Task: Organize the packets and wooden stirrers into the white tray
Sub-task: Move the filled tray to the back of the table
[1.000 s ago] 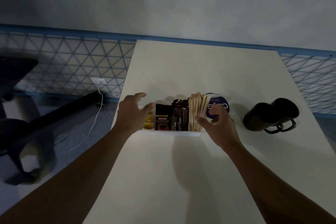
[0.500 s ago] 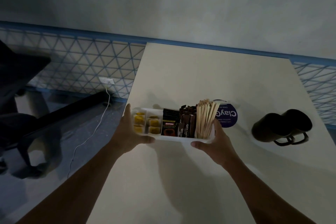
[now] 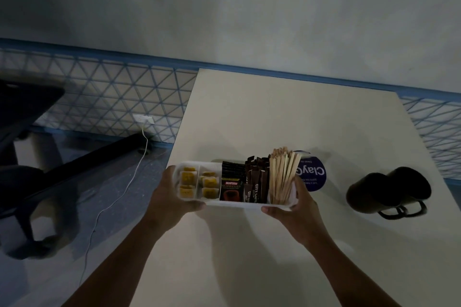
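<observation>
The table [image 3: 287, 132] is carrying little here: mostly bare top, with two dark mugs [image 3: 389, 192] lying on their sides at the right and a round blue-labelled lid or tub [image 3: 313, 177] just behind the tray's right end.

The white tray [image 3: 239, 204] is sitting at the table's left near area, its left end reaching the table edge. It is being gripped at both short ends, probably so the load stays level while the whole thing is shifted; whether it is lifted clear of the table I cannot tell.

Left hand [image 3: 174, 197]: clenching around the tray's left end, thumb over the rim, fingers underneath. Right hand [image 3: 294, 209]: doing the same at the right end, thumb up beside the stirrers.

Contents are standing sorted by kind, one compartment each. Wooden stirrers [image 3: 283, 177] are standing upright and fanning slightly at the right. Left of them, brown stick packets [image 3: 257, 182]; then black coffee packets [image 3: 231, 183]; then small yellow packets [image 3: 199, 182] in two columns at the left.

Judgement: sorting appears finished; what remains is only positioning the tray.
</observation>
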`<action>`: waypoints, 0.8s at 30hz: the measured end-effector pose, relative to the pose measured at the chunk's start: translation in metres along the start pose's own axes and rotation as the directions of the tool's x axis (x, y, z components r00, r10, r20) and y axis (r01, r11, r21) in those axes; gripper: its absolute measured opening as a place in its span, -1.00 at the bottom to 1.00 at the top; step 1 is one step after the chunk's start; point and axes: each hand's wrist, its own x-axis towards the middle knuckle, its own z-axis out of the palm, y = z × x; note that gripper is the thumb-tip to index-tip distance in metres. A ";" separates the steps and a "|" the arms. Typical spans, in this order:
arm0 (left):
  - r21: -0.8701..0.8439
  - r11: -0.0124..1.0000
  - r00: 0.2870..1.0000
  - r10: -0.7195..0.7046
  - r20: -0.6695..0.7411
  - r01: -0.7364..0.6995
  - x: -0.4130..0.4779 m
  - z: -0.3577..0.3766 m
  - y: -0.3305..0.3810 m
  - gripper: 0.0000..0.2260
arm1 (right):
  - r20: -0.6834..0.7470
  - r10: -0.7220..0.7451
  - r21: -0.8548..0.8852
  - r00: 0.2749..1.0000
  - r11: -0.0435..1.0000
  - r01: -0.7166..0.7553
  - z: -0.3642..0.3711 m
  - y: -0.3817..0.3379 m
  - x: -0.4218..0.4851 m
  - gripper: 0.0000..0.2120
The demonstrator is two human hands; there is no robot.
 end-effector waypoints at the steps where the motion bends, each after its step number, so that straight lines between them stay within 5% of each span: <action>1: -0.013 1.000 1.000 0.000 0.005 0.000 0.001 0.000 0.001 -0.33 | 0.004 0.002 0.006 1.000 1.000 -0.002 -0.001 0.000 0.001 -0.28; 7: -0.104 0.994 0.999 0.024 0.045 -0.019 0.048 -0.008 0.015 -0.22 | -0.019 -0.050 0.003 0.999 0.999 0.050 -0.013 -0.016 0.043 -0.31; 13: -0.102 0.988 0.991 0.123 0.053 -0.117 0.115 -0.004 0.050 -0.42 | -0.054 -0.087 -0.023 0.995 0.996 0.086 -0.030 -0.042 0.105 -0.41; 16: -0.136 0.984 0.993 0.118 0.028 -0.114 0.147 -0.002 0.065 -0.32 | -0.064 -0.088 -0.033 0.994 0.996 0.086 -0.038 -0.052 0.137 -0.42; 24: -0.008 0.990 0.989 0.140 0.048 -0.140 0.249 0.002 0.077 -0.25 | -0.090 -0.075 -0.058 0.993 0.996 0.070 -0.043 -0.063 0.232 -0.43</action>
